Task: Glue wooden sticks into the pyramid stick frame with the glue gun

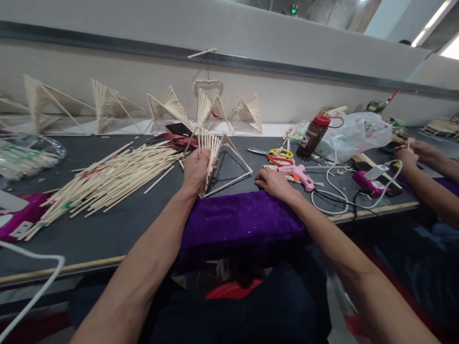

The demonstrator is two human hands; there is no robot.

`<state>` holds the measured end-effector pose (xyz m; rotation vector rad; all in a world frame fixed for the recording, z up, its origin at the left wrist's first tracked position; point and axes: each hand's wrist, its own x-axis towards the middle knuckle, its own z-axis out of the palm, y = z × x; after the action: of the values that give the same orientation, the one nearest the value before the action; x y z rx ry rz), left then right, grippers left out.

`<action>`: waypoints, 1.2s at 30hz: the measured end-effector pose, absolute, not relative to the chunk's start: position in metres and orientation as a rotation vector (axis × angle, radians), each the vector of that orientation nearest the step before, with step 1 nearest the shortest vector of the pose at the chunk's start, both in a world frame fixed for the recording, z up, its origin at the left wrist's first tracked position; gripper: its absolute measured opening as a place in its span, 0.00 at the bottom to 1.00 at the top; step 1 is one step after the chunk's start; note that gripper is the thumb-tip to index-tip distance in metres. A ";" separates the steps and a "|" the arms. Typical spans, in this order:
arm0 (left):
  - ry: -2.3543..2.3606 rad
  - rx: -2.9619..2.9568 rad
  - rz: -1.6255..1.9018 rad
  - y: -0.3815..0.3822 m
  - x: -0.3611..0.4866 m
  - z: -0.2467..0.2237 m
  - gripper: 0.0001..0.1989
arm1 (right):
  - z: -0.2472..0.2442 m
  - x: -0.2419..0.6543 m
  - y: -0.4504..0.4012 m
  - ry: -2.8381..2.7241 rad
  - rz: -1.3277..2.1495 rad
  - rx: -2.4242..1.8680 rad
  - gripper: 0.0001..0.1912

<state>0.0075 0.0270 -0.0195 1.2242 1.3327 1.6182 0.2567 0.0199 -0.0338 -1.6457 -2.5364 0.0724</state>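
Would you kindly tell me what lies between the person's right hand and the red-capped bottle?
The head view shows a pink glue gun and scissor handles between the right hand and the bottle.

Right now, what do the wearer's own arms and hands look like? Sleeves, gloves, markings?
Left hand and right hand: no gloves. Left arm and right arm: bare as far as visible, no watch or markings seen. Sleeves higher up: out of frame, can't tell.
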 end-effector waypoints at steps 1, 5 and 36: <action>1.327 1.232 1.626 0.026 0.008 -0.019 0.14 | -0.033 0.254 0.021 -2.554 0.056 -1.664 0.13; 1.337 1.281 1.628 0.026 0.007 -0.020 0.14 | -0.026 0.249 0.025 -2.611 0.034 -1.687 0.14; 1.266 0.993 1.907 0.028 -0.012 0.004 0.13 | -0.016 0.180 0.097 -2.588 0.186 -1.717 0.13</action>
<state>-0.0119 0.0280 0.0038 0.9932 1.2661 1.9072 0.1799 0.0973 -0.0165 -1.7171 -2.5884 0.1856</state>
